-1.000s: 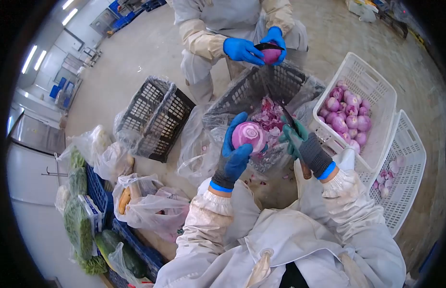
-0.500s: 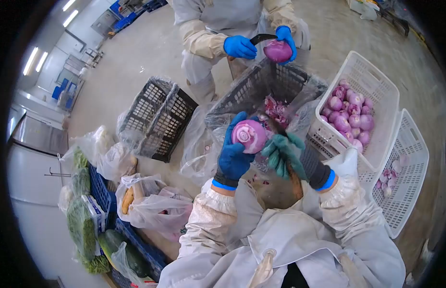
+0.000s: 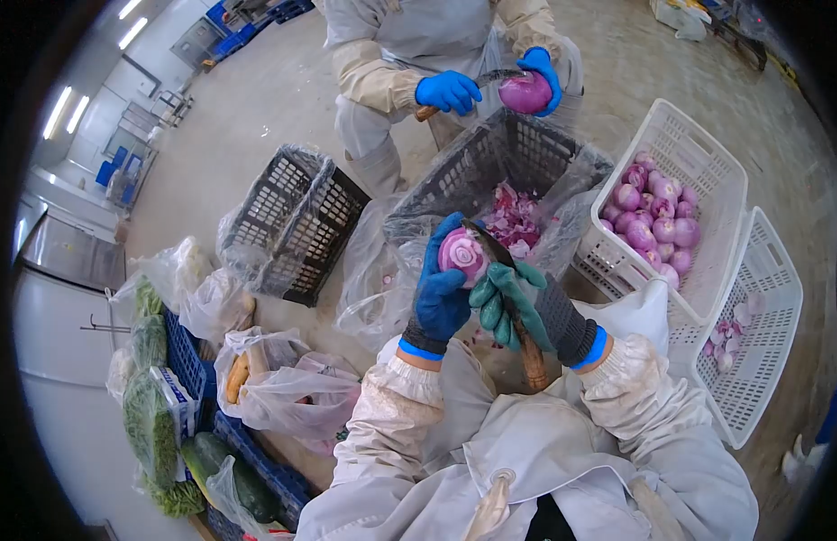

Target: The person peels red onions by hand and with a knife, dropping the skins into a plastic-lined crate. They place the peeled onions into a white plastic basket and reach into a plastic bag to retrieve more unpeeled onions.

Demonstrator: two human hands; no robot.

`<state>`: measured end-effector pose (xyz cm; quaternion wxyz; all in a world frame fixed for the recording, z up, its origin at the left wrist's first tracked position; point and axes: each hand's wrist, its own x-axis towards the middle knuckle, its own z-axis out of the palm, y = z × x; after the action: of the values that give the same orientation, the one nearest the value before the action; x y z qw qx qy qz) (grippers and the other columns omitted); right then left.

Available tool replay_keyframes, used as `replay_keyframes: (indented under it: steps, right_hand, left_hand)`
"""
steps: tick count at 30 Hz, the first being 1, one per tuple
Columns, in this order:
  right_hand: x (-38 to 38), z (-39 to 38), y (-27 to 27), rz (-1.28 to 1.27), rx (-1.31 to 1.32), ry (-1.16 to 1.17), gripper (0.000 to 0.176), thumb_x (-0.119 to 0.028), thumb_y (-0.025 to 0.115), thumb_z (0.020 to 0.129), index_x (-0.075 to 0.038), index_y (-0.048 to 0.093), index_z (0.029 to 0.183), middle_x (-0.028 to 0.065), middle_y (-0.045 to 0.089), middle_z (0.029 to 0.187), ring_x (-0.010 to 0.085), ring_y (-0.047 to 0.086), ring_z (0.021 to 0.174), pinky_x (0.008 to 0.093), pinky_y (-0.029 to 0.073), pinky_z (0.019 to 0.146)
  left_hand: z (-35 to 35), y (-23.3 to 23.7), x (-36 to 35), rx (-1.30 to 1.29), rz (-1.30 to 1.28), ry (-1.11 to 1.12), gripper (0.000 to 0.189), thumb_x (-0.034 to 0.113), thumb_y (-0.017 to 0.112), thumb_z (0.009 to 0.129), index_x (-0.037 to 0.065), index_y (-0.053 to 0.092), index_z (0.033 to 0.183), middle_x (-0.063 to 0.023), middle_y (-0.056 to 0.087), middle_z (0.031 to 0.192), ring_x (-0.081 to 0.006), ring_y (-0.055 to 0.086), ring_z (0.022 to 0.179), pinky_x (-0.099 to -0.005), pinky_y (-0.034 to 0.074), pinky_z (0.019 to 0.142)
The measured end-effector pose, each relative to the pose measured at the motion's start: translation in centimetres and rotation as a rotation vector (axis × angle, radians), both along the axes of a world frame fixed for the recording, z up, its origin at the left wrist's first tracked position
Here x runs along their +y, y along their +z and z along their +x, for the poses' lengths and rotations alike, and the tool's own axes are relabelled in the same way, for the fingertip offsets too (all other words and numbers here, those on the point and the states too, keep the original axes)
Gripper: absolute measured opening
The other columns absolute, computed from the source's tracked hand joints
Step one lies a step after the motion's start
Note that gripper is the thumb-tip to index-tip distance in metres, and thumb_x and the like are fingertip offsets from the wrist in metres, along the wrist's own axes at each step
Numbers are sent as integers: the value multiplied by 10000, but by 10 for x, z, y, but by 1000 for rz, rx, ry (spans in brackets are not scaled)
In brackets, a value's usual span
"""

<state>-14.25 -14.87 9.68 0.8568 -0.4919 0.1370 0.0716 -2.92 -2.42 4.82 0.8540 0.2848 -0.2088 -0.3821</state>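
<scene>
Onion [image 3: 461,253] | left hand [image 3: 441,302] clamped round it | right hand [image 3: 499,302] closed on knife [image 3: 533,365] | risk: loose grip, turning layers, knife skids into left hand

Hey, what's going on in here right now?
One person's left hand holds a purple onion while their right hand holds a knife against or near it. Across from them, a co-worker also has an onion and knife. Peelings lie in the black crate between them; more onions sit in a white crate.
</scene>
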Motion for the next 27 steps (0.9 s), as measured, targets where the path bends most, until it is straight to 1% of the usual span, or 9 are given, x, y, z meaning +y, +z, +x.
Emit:
replay_keyframes:
  steps: [7, 12, 15, 18, 19, 20, 22, 25, 27]
  right_hand:
    - [-6, 10, -18, -49, 35, 14, 394, -368, 465, 976, -23, 628, 873, 69, 599, 609, 163, 547, 421, 273, 438, 373]
    - [-9, 14, -34, -194, 17, -66, 393, -369, 465, 972, -22, 610, 858, 77, 583, 588, 192, 523, 358, 299, 426, 319]
    - [-12, 17, -42, 70, 19, 1, 389, -370, 461, 974, -20, 609, 892, 76, 587, 612, 180, 533, 391, 289, 420, 333]
    - [-5, 5, -13, 83, -197, 7, 389, -370, 435, 986, -26, 615, 959, 42, 596, 683, 116, 553, 513, 239, 435, 425]
    - [-7, 5, -10, 132, -198, -104, 400, -375, 425, 989, -22, 612, 969, 39, 592, 685, 116, 553, 510, 236, 437, 428]
    - [-10, 7, -9, 179, -200, -216, 410, -380, 416, 991, -19, 610, 979, 37, 589, 687, 117, 552, 508, 233, 438, 431]
    - [-22, 13, -21, 61, -165, -220, 409, -388, 416, 990, -32, 618, 990, 37, 587, 675, 120, 547, 490, 223, 434, 422]
    - [-26, 17, -24, -223, -2, -183, 337, -354, 521, 946, -36, 592, 1027, 84, 605, 762, 154, 596, 600, 300, 478, 496]
    - [-19, 25, -20, -1000, -373, -384, 324, -295, 597, 898, -20, 583, 1069, 102, 609, 843, 166, 623, 741, 340, 496, 582]
  left_hand:
    - [-1, -2, 2, -61, 103, 54, 770, 140, 684, 746, 70, 311, 1416, -138, 457, 1337, -273, 513, 1174, -377, 438, 995]
    - [1, -7, -2, -348, 314, 253, 743, 141, 658, 749, 66, 326, 1409, -111, 467, 1293, -227, 505, 1160, -349, 440, 982]
    - [-2, -6, -5, -396, 341, 295, 715, 133, 633, 771, 65, 322, 1412, -117, 460, 1301, -226, 499, 1167, -351, 435, 989]
    - [0, -7, -9, -292, 348, 313, 686, 128, 601, 791, 68, 321, 1414, -118, 461, 1310, -245, 500, 1173, -366, 432, 998]
    - [-1, -3, -8, -69, 166, 189, 693, 160, 619, 805, 99, 310, 1423, -117, 446, 1309, -257, 486, 1196, -403, 415, 1019]
    - [1, -3, -6, -72, 167, 193, 693, 160, 619, 805, 99, 310, 1423, -117, 446, 1309, -257, 486, 1196, -403, 415, 1019]
    - [3, -3, -3, 112, 83, 94, 708, 156, 620, 794, 127, 303, 1426, -114, 453, 1302, -279, 487, 1199, -442, 429, 1006]
    - [3, -3, -4, 89, 111, 128, 707, 158, 617, 790, 122, 304, 1423, -110, 451, 1308, -289, 485, 1203, -451, 431, 1007]
    - [4, -5, -8, 57, 120, 137, 696, 154, 613, 792, 122, 310, 1419, -106, 450, 1308, -292, 489, 1197, -460, 441, 994]
